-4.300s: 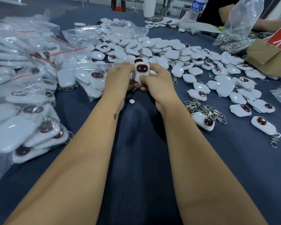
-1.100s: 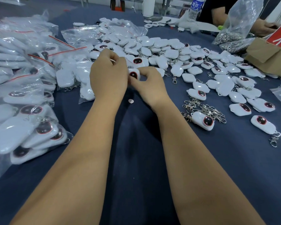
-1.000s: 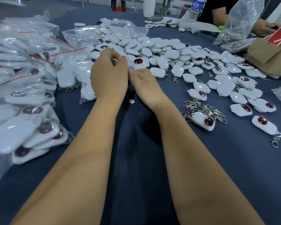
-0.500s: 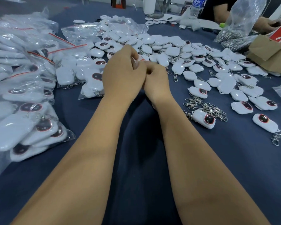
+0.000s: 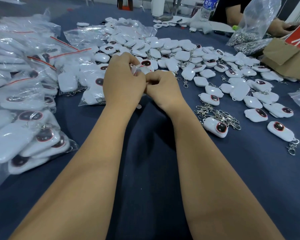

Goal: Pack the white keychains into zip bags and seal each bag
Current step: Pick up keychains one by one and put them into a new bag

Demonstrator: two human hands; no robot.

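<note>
Dark blue tabletop [image 5: 145,170], water bottle [image 5: 208,7] at far edge, cardboard box [image 5: 287,58] at right, loose metal clasps [image 5: 220,115]

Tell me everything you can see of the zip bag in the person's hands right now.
The zip bag is small, of clear crinkled plastic with a red line along its top. Only a little shows above the knuckles; something white lies inside. The left hand grips it from the left and the right hand pinches it from the right, both held above the blue table. Whether it is sealed cannot be seen.
</note>
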